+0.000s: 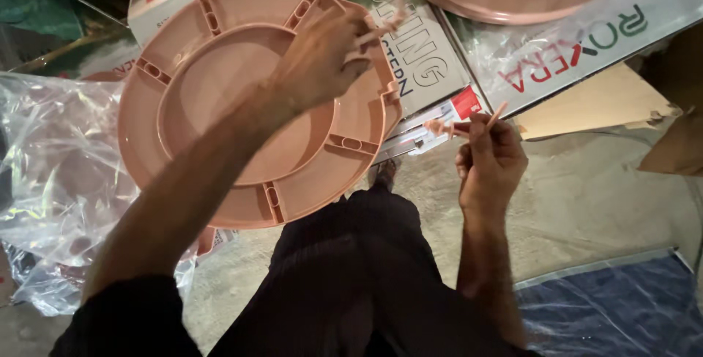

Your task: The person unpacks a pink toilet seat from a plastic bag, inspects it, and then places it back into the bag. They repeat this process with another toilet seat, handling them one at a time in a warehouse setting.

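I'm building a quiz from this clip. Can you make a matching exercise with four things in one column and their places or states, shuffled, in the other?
Things
1. left hand
2. right hand
3. clear plastic bag
4. pink ribbed seat lid

Places or states
A. crumpled on the floor at far left
B. pinches a small pink-tipped tool
C. held up, underside facing the camera
D. grips the lid's right edge

Pairs: 1-D, 2-B, 3-A, 4-C

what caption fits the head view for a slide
Left hand steadies a round pink plastic seat; right hand holds a small tool.
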